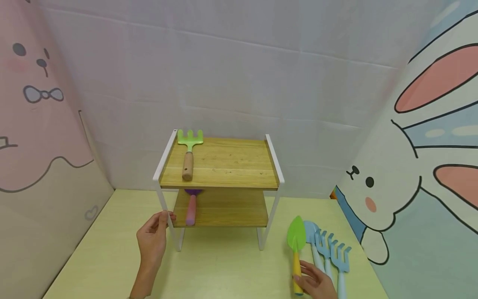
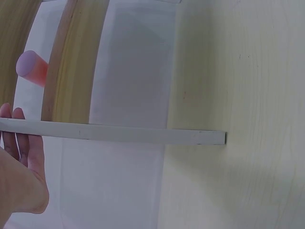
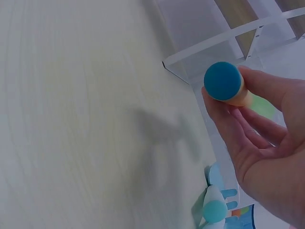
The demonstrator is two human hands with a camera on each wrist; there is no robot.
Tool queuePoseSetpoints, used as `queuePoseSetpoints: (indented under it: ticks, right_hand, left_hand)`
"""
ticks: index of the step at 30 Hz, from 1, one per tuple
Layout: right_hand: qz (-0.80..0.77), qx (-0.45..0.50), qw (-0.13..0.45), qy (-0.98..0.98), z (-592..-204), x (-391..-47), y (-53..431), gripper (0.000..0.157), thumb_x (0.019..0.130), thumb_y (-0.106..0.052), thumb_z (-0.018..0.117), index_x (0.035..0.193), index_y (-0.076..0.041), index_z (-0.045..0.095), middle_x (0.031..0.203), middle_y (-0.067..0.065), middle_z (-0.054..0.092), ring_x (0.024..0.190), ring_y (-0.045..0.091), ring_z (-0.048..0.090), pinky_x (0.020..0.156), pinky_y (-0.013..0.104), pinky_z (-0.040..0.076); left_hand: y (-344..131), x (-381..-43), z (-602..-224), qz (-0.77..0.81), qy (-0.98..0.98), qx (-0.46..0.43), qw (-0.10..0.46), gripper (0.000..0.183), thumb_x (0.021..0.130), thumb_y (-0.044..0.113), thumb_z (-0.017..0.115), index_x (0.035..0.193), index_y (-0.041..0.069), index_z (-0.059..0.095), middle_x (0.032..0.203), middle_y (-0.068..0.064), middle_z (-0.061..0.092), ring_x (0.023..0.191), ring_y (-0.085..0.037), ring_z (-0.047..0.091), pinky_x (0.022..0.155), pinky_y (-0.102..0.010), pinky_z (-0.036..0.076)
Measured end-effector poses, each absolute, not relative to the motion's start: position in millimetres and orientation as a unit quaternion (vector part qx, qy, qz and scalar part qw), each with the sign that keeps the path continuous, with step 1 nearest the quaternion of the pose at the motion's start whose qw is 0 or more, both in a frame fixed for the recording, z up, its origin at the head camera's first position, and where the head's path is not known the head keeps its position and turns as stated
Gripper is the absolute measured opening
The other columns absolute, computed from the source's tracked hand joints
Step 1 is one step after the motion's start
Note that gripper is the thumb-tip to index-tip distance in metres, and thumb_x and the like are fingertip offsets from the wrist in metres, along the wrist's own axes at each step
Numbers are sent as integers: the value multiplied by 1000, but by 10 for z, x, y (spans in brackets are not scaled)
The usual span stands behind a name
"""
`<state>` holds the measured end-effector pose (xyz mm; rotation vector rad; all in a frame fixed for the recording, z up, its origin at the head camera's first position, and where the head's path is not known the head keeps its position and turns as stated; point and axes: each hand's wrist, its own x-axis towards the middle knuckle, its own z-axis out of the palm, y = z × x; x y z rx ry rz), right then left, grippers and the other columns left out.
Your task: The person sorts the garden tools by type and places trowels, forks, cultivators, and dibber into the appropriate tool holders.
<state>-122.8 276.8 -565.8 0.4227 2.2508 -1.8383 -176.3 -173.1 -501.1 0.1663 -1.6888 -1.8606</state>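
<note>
My right hand (image 1: 316, 282) pinches the yellow handle of a toy trowel (image 1: 296, 234) with a green blade. In the right wrist view the blue end of its handle (image 3: 223, 81) points at the camera, between thumb and fingers, raised over the table. My left hand (image 1: 153, 238) holds the left front leg of a two-tier shelf (image 1: 220, 166), fingers reaching behind the white bar (image 2: 119, 132). A green hand fork (image 1: 189, 155) with a wooden handle lies on the top tier at left. On the lower tier lies a tool with a pink handle (image 1: 191, 211); its purple head is mostly hidden.
Right of the trowel, a light blue shovel (image 1: 310, 230) and two light blue hand forks (image 1: 324, 245) lie side by side on the pale table (image 1: 224, 274). A white cloth (image 1: 231, 83) hangs behind the shelf, with cartoon-printed cloths at both sides.
</note>
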Motion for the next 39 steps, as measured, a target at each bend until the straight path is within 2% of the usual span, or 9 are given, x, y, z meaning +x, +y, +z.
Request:
queuePoseSetpoints:
  ticks: [7, 17, 27, 39]
  right_hand:
    - [-616, 168, 84, 765, -5575, -1156, 2666, 71, 86, -21, 86, 142, 7, 54, 123, 17, 70, 99, 26, 73, 78, 30, 59]
    - [-651, 180, 62, 735, -5436, -1045, 2487, 71, 80, -10, 89, 141, 5, 55, 126, 16, 69, 100, 24, 71, 80, 30, 60]
    - [-682, 151, 45, 714, -5299, -922, 2373, 66, 80, -3, 86, 139, 3, 58, 129, 19, 67, 100, 24, 72, 81, 37, 61]
    - [-669, 99, 44, 735, -5059, -809, 2214, 64, 80, -8, 87, 137, 2, 60, 129, 19, 66, 101, 24, 72, 79, 38, 62]
  left_hand:
    - [-1739, -1758, -5020, -705, -635, 60, 310, 24, 105, 5, 59, 99, -15, 71, 83, -4, 76, 80, -9, 74, 81, -18, 57]
    - [-1739, -1754, -5011, -704, -635, 62, 311, 24, 105, 5, 59, 98, -15, 70, 82, -5, 76, 79, -9, 74, 80, -18, 57]
    - [-1741, -1753, -5016, -704, -636, 61, 311, 24, 105, 6, 59, 98, -15, 70, 83, -5, 76, 80, -10, 73, 81, -18, 57]
    - [-1736, -1758, -5024, -705, -636, 44, 311, 25, 105, 6, 59, 100, -17, 69, 84, -4, 76, 81, -8, 73, 81, -17, 57]
